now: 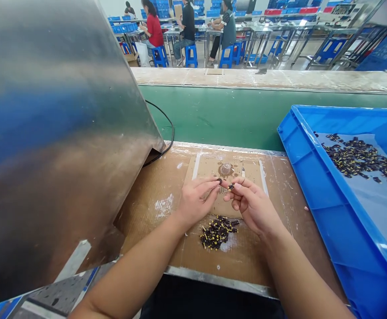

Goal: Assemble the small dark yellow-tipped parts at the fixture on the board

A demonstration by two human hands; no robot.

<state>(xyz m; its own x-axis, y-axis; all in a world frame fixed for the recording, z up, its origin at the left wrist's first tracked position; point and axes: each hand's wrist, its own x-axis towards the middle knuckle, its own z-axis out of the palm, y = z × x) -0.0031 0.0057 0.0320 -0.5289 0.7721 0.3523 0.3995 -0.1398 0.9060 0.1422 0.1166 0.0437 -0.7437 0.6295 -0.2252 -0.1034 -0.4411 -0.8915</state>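
My left hand (pixel 198 197) is closed, its fingertips pinching a small dark round piece (pixel 219 181). Close beside it, my right hand (pixel 249 199) pinches a small black-and-yellow part (pixel 231 187) between thumb and forefinger. The two hands nearly meet over a cardboard sheet (pixel 196 166) taped to the bench. Below them lies a loose pile of small black-and-yellow parts (pixel 218 232). Just beyond my fingers stands a small clear cup (pixel 225 168) on a stained patch of the sheet.
A large metal housing (pixel 56 133) rises on the left, with a black cable (pixel 172 128) behind it. To the right stands a blue bin (pixel 326 177) holding many similar dark parts (pixel 356 157). A green panel (pixel 213 115) borders the bench. Several people sit at far tables.
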